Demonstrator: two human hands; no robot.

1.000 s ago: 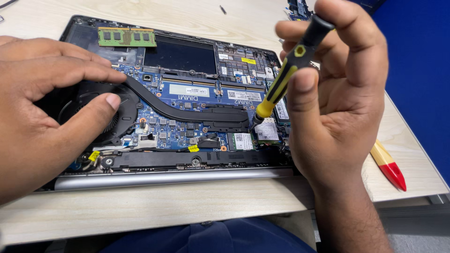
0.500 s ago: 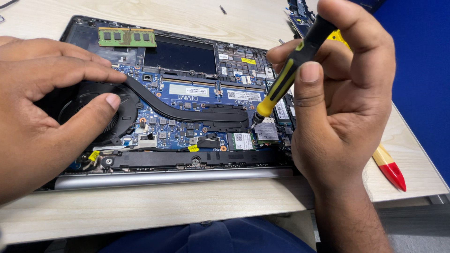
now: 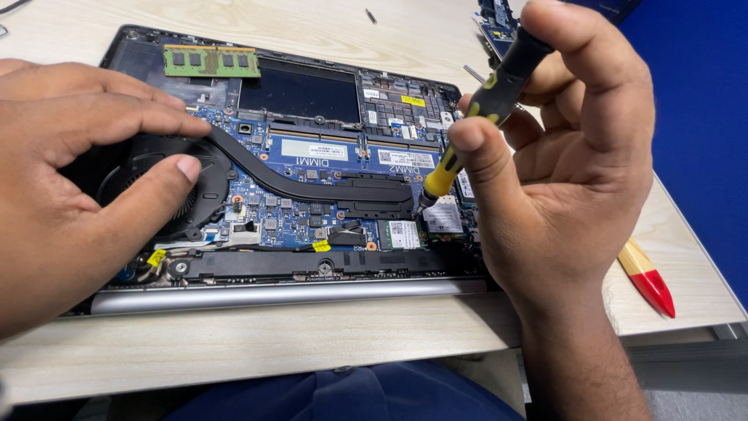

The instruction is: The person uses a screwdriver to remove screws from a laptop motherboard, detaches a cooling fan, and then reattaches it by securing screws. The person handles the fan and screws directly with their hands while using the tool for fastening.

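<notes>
Glossy plastic screwdriver [image 3: 475,117] handle; matt pale wood-grain table [image 3: 312,343]; brushed metal laptop hinge bar [image 3: 288,295]

Opened laptop [image 3: 312,195] lies on table [image 3: 234,343], hinge edge nearest the viewer. Fan [image 3: 167,195] sits at its left; memory module [image 3: 211,61] behind. Spare screwdriver [image 3: 645,277] lies right of laptop, loose screw [image 3: 371,15] behind.

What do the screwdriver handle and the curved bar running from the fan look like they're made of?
Screwdriver handle: probably hard plastic, smooth black with yellow accents and a slight sheen. Curved bar: likely metal with a matte black coating; flat, uniform and unreflective, so the base metal can't be told.
</notes>
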